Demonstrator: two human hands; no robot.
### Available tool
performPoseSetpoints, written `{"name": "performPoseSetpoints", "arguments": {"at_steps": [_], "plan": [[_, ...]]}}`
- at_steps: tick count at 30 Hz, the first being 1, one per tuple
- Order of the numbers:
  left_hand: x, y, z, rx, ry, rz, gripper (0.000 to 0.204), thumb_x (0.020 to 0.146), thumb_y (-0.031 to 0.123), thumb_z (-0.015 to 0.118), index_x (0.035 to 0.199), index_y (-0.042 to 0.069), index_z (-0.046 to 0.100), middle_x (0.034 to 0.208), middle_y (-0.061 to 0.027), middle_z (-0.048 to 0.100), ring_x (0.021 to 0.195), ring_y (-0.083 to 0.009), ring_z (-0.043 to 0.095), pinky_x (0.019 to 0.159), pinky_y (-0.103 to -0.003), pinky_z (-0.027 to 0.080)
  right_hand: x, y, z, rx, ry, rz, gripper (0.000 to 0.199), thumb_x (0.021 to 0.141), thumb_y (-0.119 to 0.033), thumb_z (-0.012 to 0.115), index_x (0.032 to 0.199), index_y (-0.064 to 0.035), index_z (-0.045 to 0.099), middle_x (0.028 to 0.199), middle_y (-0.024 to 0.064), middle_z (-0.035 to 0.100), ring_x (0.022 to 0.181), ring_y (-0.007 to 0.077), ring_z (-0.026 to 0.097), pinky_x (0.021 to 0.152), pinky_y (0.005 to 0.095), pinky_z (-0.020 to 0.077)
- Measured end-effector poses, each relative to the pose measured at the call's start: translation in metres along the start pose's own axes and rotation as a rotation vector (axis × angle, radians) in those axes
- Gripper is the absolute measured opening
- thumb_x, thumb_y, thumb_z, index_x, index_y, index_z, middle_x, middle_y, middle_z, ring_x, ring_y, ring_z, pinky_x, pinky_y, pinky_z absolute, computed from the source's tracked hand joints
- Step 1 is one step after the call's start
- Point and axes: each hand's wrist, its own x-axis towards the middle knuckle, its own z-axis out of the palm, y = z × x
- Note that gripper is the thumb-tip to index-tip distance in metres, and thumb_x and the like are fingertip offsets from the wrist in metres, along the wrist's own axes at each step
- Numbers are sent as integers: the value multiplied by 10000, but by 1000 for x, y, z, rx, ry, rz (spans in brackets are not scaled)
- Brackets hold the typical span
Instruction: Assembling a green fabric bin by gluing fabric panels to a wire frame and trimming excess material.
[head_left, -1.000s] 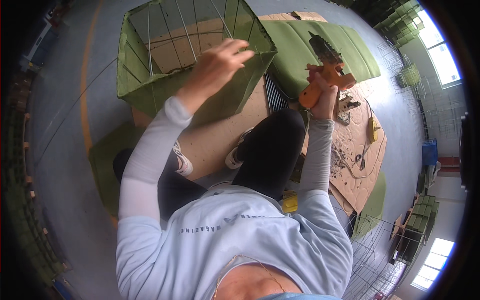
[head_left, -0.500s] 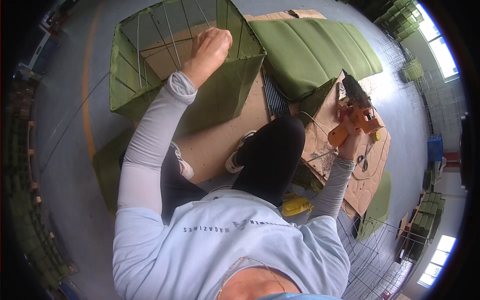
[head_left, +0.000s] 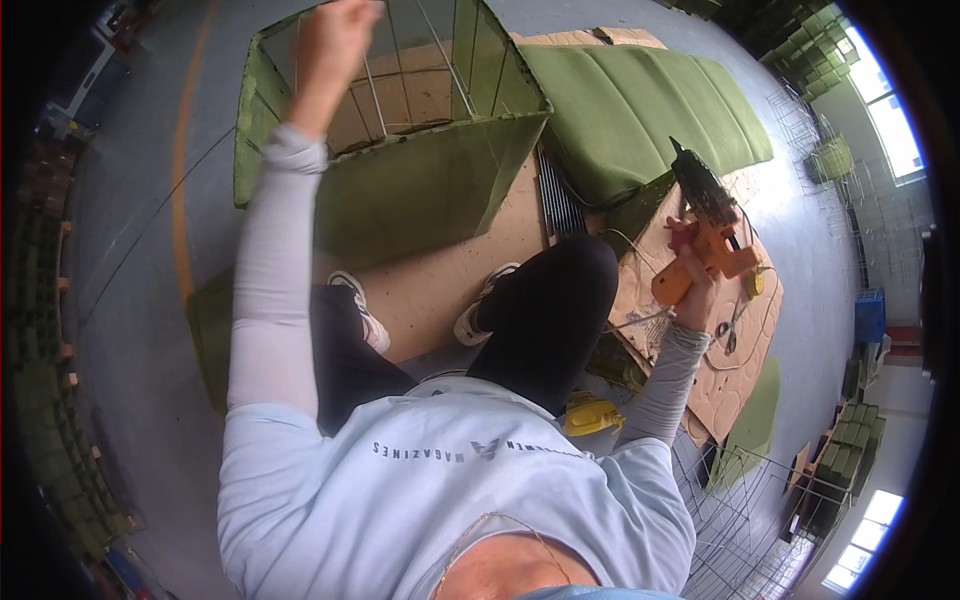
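Note:
My left hand [head_left: 337, 62] is raised over the left part of an open green fabric-covered box [head_left: 420, 185]. Its fingers are closed, somewhat blurred, and whatever they may pinch is hidden. Thin metal rods [head_left: 374, 95] cross the box's open side. In my right hand [head_left: 697, 300] is an orange glue gun [head_left: 715, 250], its dark, crusted nozzle pointing up and away from me. The glue gun is over a cardboard-topped stand [head_left: 735, 375] at my right.
A green padded panel [head_left: 650, 110] lies beyond the stand. Scissors [head_left: 727, 332] and a small yellow object [head_left: 757, 282] rest on the cardboard. Dark rods [head_left: 557, 200] lie near my knee. A yellow tool [head_left: 592, 415] is beside my thigh, with wire grids [head_left: 745, 500] at lower right.
My left hand has moved left and farther away across the box, its fingers still closed. The glue gun stays in my right hand, its nozzle tilted slightly differently.

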Motion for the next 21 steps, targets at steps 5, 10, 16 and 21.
{"name": "performPoseSetpoints", "arguments": {"at_steps": [5,10,16,21], "plan": [[-86,-25,-38,-398,-180,297,241,891,246,625,775,41,675,735,-82,642,680,-198,620,605,-338,470,4,7,-3,-12,0,13,469,812,-34,600,1264,36,493,1125,127,605,1098,269,577,1025,366,391],[-101,-15,-13,-214,-363,196,158,808,180,672,879,44,710,818,-117,647,795,-258,626,728,-359,490,30,2,45,-63,-91,-18,478,810,-22,550,1273,69,473,1130,168,608,1139,288,556,1039,399,391],[-75,-27,-6,-171,-570,138,187,798,173,642,843,1,699,683,-122,657,639,-231,626,628,-346,481,33,-4,62,-148,-198,56,413,814,-18,556,1218,57,511,1137,185,614,1146,270,551,1057,377,359],[-68,-75,-71,-666,-17,-307,172,878,191,618,913,45,701,834,-15,683,755,-96,617,657,-250,456,24,1,41,-150,-192,52,385,810,-52,610,1182,26,549,1140,110,610,1116,215,548,1015,336,370]]}}
